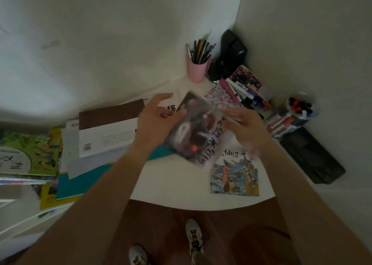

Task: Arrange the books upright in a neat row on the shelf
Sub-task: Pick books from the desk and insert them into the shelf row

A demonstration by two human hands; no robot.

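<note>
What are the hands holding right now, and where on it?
A thin dark-covered book, blurred, is up off the table between both hands: left hand at its left edge, right hand at its upper right corner. Exact finger placement cannot be told.

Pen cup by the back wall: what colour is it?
Pink. The pen cup holds dark pens and shows best in the head view.

White desk (177, 180), its near edge curved. Landmark: pink pen cup (198, 71), standing at the back by the wall. Before it, nearer the desk edge, a picture book (235, 174) lies flat. Left of it, white-and-brown book (108, 129), teal sheets (84, 182). Right, marker pens (243, 93), black tray (312, 156).
</note>
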